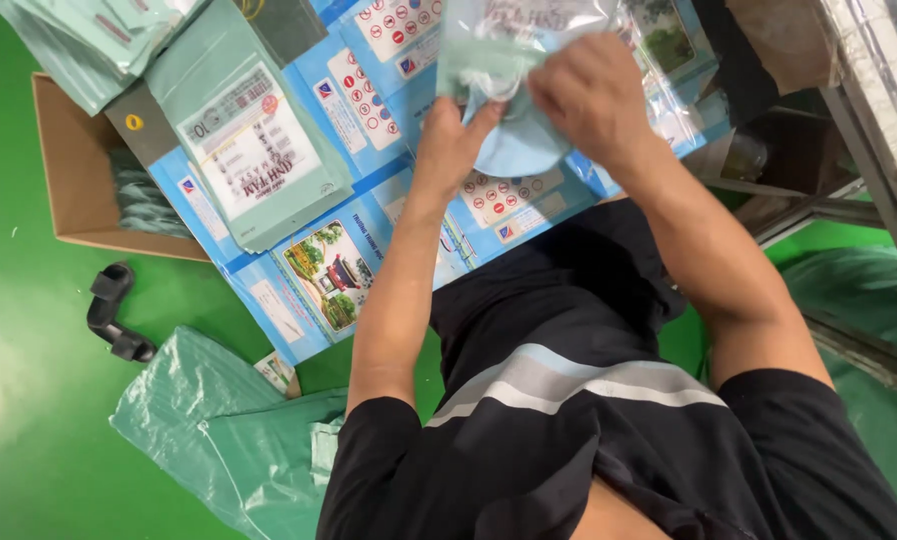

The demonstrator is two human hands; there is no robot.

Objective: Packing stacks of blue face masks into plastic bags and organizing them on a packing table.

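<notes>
My left hand [451, 143] and my right hand [591, 92] are both up in front of me, gripping a clear plastic bag [489, 45] with pale green and light blue fabric pieces [514, 150] going into it. The left hand holds the bag's lower edge and the blue piece. My right hand is closed over the bag's right side, with its fingers bent on the fabric. Both forearms reach up from my dark striped shirt.
Blue printed booklets [329, 270] are spread under my hands. A stack of sealed pale green packets [254, 140] lies to the left, more packets [79, 35] at top left. A brown cardboard box [69, 170], a black sandal [114, 310] and a green plastic sack [209, 420] sit on the green floor. A metal frame [869, 110] stands at right.
</notes>
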